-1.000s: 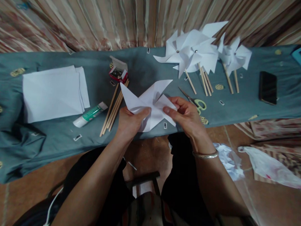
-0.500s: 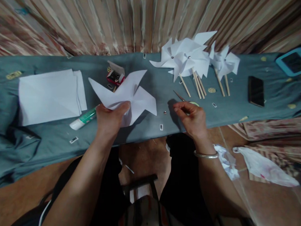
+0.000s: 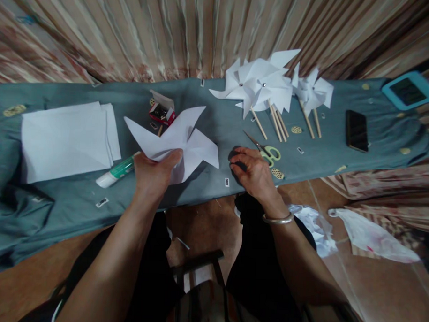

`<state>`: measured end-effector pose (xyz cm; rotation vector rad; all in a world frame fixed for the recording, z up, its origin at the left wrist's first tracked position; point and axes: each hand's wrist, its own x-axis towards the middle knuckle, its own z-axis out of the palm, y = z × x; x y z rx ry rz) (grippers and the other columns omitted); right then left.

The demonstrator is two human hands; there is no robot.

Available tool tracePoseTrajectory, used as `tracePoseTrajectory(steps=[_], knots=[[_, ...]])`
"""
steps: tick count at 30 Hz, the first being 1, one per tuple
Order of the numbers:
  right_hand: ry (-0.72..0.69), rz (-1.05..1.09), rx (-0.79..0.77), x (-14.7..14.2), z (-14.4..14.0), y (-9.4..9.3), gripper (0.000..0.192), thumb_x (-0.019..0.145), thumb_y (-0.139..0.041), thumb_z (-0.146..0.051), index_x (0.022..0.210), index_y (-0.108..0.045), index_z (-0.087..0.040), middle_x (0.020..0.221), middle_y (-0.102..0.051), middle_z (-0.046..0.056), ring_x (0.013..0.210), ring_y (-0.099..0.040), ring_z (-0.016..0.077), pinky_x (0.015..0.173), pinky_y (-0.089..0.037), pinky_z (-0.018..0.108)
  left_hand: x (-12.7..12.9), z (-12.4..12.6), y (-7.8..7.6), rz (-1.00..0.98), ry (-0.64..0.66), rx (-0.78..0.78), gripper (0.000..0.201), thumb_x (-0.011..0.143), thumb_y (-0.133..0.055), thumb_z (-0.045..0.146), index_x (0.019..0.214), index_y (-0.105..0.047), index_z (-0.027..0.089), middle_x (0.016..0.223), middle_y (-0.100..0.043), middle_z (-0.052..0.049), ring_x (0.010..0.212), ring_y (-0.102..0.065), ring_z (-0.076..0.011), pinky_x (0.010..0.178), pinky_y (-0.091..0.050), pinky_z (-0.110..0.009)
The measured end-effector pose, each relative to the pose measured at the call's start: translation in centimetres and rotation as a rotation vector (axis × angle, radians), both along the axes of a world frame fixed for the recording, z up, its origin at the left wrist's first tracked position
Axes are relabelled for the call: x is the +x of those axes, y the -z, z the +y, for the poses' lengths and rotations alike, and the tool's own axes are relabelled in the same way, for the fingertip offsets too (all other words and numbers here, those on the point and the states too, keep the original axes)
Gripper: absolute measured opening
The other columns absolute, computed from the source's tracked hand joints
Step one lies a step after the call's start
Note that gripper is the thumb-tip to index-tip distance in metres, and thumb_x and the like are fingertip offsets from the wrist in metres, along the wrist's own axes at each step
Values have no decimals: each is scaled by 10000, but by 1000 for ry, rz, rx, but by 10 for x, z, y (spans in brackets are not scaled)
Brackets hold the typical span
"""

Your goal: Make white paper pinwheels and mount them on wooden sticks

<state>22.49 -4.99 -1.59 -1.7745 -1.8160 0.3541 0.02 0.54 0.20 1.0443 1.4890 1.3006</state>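
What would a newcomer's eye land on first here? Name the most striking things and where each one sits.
First, the white paper pinwheel pinched in the left hand above the near edge of the teal cloth. Next, the cluster of finished pinwheels on sticks at the far edge by the curtain. The right hand rests fingers-down on the cloth, just left of the green-handled scissors.

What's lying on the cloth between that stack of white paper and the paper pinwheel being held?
A green-and-white glue stick lies there, seen in the head view.

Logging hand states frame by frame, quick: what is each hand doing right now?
Left hand: closed on the paper pinwheel.
Right hand: fingertips down on the green cloth; whether it pinches anything cannot be told.
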Motion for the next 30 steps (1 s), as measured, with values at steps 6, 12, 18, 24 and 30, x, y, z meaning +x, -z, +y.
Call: tracePoseTrajectory(steps=[6, 12, 18, 24, 30], knots=[[-8, -32, -31, 1, 0, 0, 185, 867, -543, -159, 924, -715, -201, 1008, -752, 91, 962, -677, 254, 916, -520, 413, 1, -3, -1, 3, 61, -34, 170, 569, -794, 258, 658, -660, 204, 763, -753, -26, 842, -708, -230, 745, -579, -306], [-39, -73, -21, 1, 0, 0, 202, 886, -500, -149, 944, -689, -187, 1000, -746, 109, 942, -697, 239, 883, -528, 362, 2, -4, -2, 0, 70, -44, 159, 573, -785, 265, 669, -672, 207, 748, -746, -25, 826, -701, -237, 720, -576, -312], [-3, -79, 40, 9, 0, 6, 213, 860, -485, -113, 925, -676, -183, 1062, -724, 140, 1053, -671, 264, 973, -506, 416, 4, -3, -2, -29, 52, -15, 172, 573, -800, 239, 705, -694, 205, 772, -755, -19, 840, -704, -231, 754, -584, -326], [92, -102, 57, 20, -3, 10, 178, 856, -524, -155, 893, -692, -200, 1134, -703, 143, 1132, -634, 287, 1025, -484, 474, 5, -3, 1, -17, 41, 3, 194, 582, -806, 257, 753, -740, 195, 849, -774, -46, 843, -704, -214, 762, -582, -314], [122, -27, 17, 18, -3, 0, 161, 893, -562, -258, 932, -713, -222, 995, -754, 87, 981, -688, 262, 942, -515, 436, 5, -3, 8, 28, 80, 19, 190, 597, -806, 286, 754, -743, 200, 814, -763, -36, 838, -698, -221, 748, -579, -316]])
